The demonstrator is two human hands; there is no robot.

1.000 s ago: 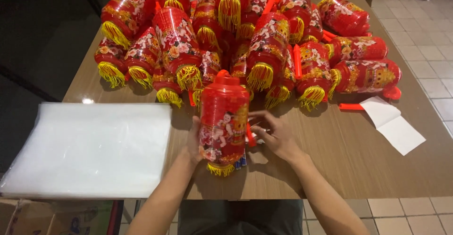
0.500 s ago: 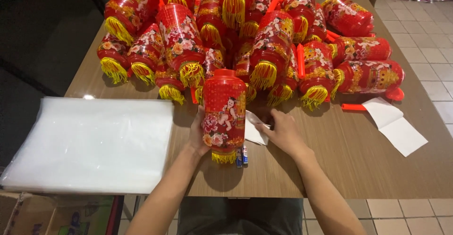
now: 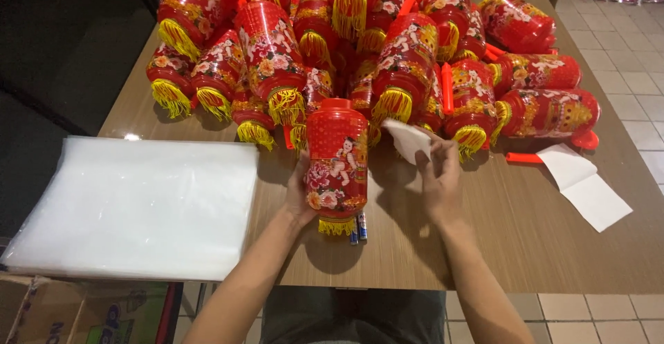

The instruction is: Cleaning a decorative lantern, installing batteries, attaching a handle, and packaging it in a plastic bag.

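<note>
Red lantern [image 3: 337, 164] in left hand [image 3: 299, 195], paper slip [image 3: 409, 138] in right hand [image 3: 438, 181]

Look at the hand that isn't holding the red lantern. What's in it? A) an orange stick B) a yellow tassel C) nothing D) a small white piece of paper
D: the right hand pinches a small white piece of paper in its fingertips, lifted just beside the red lantern that the left hand steadies upright on the table.
</note>
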